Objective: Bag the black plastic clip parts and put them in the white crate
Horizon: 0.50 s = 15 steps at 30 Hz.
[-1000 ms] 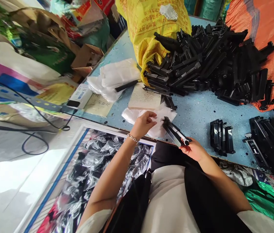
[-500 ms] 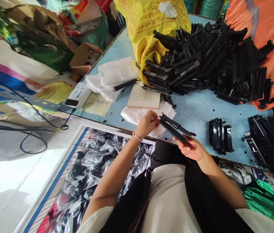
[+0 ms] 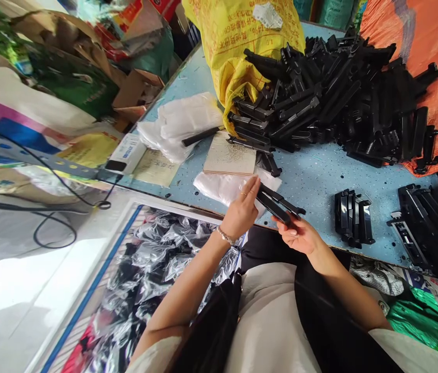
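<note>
My right hand (image 3: 295, 235) grips the near end of long, narrow black plastic pieces (image 3: 275, 204), at least two side by side, which slant up to the left. My left hand (image 3: 242, 210) is at their far end with its fingers stretched out; whether it touches them I cannot tell. Under and behind the left hand lies a stack of clear plastic bags (image 3: 219, 187) on the blue table (image 3: 308, 178). A tan board (image 3: 230, 155) with dark crumbs on it rests over the bags' back part.
A big heap of similar black pieces (image 3: 331, 98) spills from a yellow sack (image 3: 242, 46), beside an orange sack (image 3: 432, 36). A small row of pieces (image 3: 354, 217) and another pile (image 3: 432, 217) are at right. Bagged black items (image 3: 164, 248) fill a crate below left.
My left hand has turned and its fingers have straightened beside the far end of the pieces. My right hand has shifted slightly left with the pieces.
</note>
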Tool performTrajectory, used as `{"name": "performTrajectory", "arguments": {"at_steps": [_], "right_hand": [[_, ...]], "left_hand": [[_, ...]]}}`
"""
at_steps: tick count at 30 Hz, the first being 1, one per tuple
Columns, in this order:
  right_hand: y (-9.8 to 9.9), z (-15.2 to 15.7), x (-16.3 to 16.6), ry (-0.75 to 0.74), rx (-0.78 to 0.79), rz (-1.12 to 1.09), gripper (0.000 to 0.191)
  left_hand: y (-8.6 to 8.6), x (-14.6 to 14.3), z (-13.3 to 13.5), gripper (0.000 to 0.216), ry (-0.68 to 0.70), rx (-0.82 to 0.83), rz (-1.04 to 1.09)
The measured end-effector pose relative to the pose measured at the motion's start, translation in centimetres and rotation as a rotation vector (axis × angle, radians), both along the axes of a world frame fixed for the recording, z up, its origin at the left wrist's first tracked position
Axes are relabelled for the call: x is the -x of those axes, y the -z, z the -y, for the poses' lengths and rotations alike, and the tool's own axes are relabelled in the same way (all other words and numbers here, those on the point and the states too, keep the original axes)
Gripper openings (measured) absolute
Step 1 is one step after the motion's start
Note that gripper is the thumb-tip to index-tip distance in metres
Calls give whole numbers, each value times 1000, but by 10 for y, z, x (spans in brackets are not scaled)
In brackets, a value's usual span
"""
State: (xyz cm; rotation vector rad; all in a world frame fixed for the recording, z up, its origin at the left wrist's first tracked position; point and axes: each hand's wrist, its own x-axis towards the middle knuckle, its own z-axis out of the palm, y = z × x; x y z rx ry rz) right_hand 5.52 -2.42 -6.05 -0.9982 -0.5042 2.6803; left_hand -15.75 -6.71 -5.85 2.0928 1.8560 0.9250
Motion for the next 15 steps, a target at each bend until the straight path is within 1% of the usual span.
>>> {"name": "performTrajectory", "arguments": {"at_steps": [2, 5, 6, 8, 10, 12, 14, 15], "right_hand": [[0, -2, 15, 32, -162, 146, 44], [-3, 0, 26, 109, -438, 353, 33], [-5, 3, 26, 114, -517, 385, 30], [-12, 12, 22, 78, -680, 409, 27], [-19, 20, 18, -44, -784, 358, 31], [-24, 26, 12, -180, -812, 278, 42], [-26, 27, 2, -256, -886, 295, 50], [-26, 26, -5, -268, -949, 352, 51]], "left_hand": [[-8, -20, 18, 89, 111, -38, 14], [-17, -46, 40, 89, 270, -5, 41], [-19, -50, 44, 87, 285, 12, 39], [-25, -52, 49, 79, 253, 6, 14], [-38, -43, 57, 65, 181, -27, -4], [-54, -21, 76, 49, 85, -13, 20], [-67, 9, 107, 39, -12, 128, 67], [-68, 24, 125, 37, -49, 239, 69]]}}
